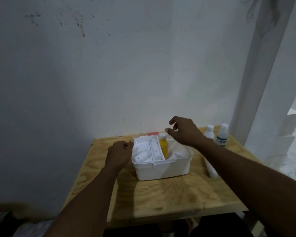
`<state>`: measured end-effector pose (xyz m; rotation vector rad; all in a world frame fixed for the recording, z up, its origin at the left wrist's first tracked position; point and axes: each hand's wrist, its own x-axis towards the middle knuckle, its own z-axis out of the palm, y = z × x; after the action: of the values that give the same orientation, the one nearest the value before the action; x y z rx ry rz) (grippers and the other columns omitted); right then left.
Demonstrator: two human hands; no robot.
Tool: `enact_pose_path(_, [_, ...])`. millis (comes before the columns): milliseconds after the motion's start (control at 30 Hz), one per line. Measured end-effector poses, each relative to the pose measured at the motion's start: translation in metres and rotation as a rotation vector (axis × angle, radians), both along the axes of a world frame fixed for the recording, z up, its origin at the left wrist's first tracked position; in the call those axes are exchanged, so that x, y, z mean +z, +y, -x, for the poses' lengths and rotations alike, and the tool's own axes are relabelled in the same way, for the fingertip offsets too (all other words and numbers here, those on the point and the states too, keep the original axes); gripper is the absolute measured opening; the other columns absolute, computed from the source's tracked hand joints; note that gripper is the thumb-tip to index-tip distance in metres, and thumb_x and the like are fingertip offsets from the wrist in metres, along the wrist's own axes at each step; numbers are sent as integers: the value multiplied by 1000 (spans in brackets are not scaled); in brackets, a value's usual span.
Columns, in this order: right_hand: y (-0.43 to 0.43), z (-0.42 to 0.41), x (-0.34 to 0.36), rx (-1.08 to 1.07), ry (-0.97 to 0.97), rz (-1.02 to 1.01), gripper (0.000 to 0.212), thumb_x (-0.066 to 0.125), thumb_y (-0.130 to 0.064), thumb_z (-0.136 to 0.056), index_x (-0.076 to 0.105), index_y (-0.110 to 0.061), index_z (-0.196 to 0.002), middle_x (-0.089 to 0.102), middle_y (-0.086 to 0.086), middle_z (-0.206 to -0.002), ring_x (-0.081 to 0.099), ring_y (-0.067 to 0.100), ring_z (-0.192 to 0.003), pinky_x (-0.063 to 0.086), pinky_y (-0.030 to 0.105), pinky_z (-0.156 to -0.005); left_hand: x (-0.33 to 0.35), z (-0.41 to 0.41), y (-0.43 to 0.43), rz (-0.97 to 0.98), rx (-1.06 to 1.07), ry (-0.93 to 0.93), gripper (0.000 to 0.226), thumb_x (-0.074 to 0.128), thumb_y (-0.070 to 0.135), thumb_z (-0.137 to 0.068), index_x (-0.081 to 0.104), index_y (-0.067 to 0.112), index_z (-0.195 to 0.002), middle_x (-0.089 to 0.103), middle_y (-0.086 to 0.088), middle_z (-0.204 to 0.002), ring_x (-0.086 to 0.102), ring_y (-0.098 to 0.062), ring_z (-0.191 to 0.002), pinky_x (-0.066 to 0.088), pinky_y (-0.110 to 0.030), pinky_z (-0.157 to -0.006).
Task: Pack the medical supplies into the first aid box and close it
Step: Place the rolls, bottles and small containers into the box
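A white first aid box (162, 170) stands open on the wooden table (169, 195). Its white inner tray holds a small white bottle (141, 156) lying at the left and a flat white item (155, 149) in the middle slot. A yellow bottle with a white cap (163, 146) stands upright in the box, beside white packets (178, 153). My left hand (119, 153) grips the tray's left rim, thumb at its far corner. My right hand (184, 132) hovers above the box's far right side, fingers loosely curled and holding nothing.
Two white-capped bottles (209, 132) (222, 135) stand at the table's far right corner. A white tube (211, 168) lies on the table right of the box, partly behind my right forearm. A red and white part (152, 134) shows behind the box. The wall is just beyond.
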<state>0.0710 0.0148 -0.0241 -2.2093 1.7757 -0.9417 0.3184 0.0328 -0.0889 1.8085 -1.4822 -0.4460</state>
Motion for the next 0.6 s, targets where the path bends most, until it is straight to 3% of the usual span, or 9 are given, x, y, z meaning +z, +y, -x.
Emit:
enact_pose_path(100, [10, 33, 18, -56, 2, 19, 30, 67, -36, -86, 67, -15, -107, 69, 5, -95, 63, 24, -96, 50, 35, -83, 11, 10, 1, 106, 12, -87, 39, 52, 49, -98, 72, 16, -101, 74, -1, -100, 65, -20, -88, 53, -33, -79])
enact_pose_path(267, [32, 86, 31, -129, 33, -8, 20, 66, -28, -85, 70, -14, -99, 68, 7, -101, 64, 24, -87, 55, 39, -79, 38, 54, 12, 329, -52, -162, 25, 58, 37, -96, 71, 17, -104, 68, -5, -103, 62, -25, -100, 53, -38, -82])
enact_pose_path(400, [48, 119, 24, -168, 78, -115, 15, 66, -23, -83, 71, -13, -94, 70, 8, -99, 67, 23, -85, 58, 43, -80, 51, 103, 24, 490, -184, -260, 18, 61, 28, -92, 70, 16, -102, 67, -4, -99, 59, -26, -97, 51, -38, -80])
enact_pose_path(600, [65, 145, -11, -176, 146, -281, 15, 65, -13, -80, 71, -14, -94, 70, 5, -99, 65, 21, -89, 56, 35, -82, 39, 170, 43, 571, -509, -379, 20, 63, 23, -84, 70, 14, -100, 66, -5, -94, 64, -25, -87, 55, -36, -70])
